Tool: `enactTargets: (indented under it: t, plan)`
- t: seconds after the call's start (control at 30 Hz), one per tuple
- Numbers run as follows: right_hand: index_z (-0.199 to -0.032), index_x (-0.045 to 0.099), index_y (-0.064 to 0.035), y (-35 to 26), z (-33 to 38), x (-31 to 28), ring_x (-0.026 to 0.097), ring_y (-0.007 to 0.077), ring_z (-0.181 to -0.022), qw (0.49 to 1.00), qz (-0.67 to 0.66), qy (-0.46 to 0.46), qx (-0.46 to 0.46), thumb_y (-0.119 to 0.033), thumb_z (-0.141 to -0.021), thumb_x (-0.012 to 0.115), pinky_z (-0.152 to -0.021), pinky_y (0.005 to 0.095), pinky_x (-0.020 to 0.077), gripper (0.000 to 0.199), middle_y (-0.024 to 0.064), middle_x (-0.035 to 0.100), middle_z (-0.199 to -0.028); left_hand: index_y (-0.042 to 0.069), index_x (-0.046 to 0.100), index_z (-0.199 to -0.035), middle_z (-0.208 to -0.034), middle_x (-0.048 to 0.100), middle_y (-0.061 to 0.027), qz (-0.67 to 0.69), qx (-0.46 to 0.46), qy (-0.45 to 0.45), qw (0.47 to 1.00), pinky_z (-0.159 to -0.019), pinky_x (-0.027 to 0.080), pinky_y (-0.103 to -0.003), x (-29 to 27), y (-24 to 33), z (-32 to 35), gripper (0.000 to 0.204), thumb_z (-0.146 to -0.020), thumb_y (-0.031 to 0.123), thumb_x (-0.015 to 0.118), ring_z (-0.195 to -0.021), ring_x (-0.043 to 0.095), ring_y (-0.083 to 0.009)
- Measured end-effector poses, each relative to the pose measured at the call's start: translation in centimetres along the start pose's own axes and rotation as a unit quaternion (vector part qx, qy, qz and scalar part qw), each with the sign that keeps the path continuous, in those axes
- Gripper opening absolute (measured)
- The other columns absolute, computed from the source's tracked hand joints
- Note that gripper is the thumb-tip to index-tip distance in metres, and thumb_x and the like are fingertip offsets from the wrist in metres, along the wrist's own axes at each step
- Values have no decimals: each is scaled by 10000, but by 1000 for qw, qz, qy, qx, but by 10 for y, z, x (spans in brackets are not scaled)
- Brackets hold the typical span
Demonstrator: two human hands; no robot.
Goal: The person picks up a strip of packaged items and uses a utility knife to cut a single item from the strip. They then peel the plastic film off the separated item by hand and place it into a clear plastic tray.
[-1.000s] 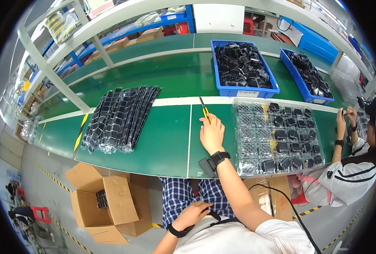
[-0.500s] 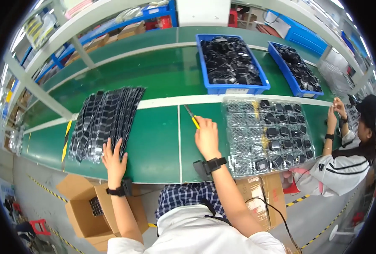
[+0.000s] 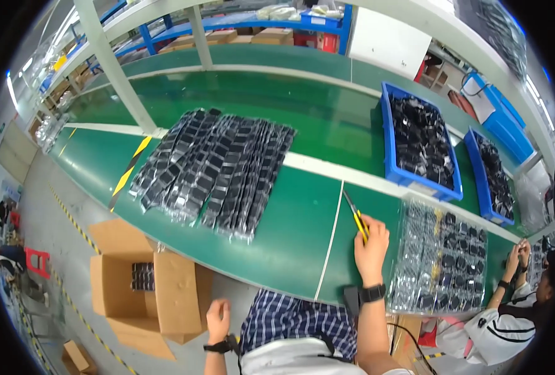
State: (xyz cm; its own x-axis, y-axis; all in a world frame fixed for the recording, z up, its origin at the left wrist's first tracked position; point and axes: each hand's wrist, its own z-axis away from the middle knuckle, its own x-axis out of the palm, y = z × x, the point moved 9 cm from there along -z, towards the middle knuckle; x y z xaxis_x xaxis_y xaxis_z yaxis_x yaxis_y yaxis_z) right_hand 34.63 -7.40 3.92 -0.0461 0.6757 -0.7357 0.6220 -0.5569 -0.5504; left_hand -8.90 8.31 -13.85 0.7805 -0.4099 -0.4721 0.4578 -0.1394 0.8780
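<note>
My right hand is at the green bench, its fingers closed around the yellow handle of a slim tool. The tool's thin grey end points away and left; its exact kind is unclear. My left hand hangs off the bench's near edge beside an open carton. Its fingers are curled together, and nothing shows in them. Farther left on the bench lies a wide stack of clear plastic strips with black square pieces in their pockets. Right of my right hand are clear blister trays, partly filled with small black parts.
Two blue bins of black parts stand at the back right. An open cardboard carton with black pieces inside is below the bench. A co-worker works at the far right. A white shelf post rises at left.
My left hand has come off the strip stack and down past the bench edge, its fingers curling. My right hand remains at the yellow-handled tool. The whole view has swung left.
</note>
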Motion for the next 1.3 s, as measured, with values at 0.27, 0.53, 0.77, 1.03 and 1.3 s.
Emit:
enactTargets:
  t: [0.27, 0.53, 0.77, 1.03, 1.3]
  plan:
    - [-1176, 622, -63, -23, -3, 24, 529, 329, -1048, 997, 11, -74, 1, 43, -809, 606, -951, 402, 417, 381, 135, 584, -1119, 40, 680, -1136, -1051, 695, -142, -123, 41, -141, 982, -833, 517, -367, 137, -246, -89, 312, -996, 295, 567, -967, 644, -217]
    - [-1266, 601, -88, -17, 8, 19, 532, 362, -1057, 995, 57, -70, 36, -69, -891, 607, -962, 446, 414, 376, 172, 567, -1148, 37, 675, -1141, -1089, 685, -147, 57, 64, -151, 985, -855, 513, -372, 284, -183, -216, 300, -996, 280, 574, -996, 636, -225]
    - [-1312, 603, -134, -51, 5, 10, 525, 397, -1096, 990, 54, -99, 84, -122, -949, 611, -945, 490, 438, 363, 208, 555, -1224, 35, 671, -1145, -1122, 676, -151, 135, 86, -134, 978, -874, 509, -377, 293, -110, -286, 291, -996, 267, 579, -1021, 629, -232]
    - [-1205, 645, -73, -37, -3, 12, 548, 342, -984, 995, 93, -37, -14, -11, -803, 663, -883, 417, 462, 408, 149, 575, -1033, 32, 667, -1149, -1160, 666, -156, 106, 90, -199, 970, -896, 505, -382, 220, -105, -232, 280, -995, 252, 586, -1050, 622, -240]
    - [-1107, 651, -132, -36, -51, 49, 590, 359, -994, 981, 147, -112, -54, -73, -836, 646, -855, 460, 513, 277, 126, 600, -1046, 4, 636, -1217, -1189, 651, -132, 35, 81, -448, 890, -947, 499, -357, 149, -44, -131, 289, -992, 180, 596, -1077, 601, -230]
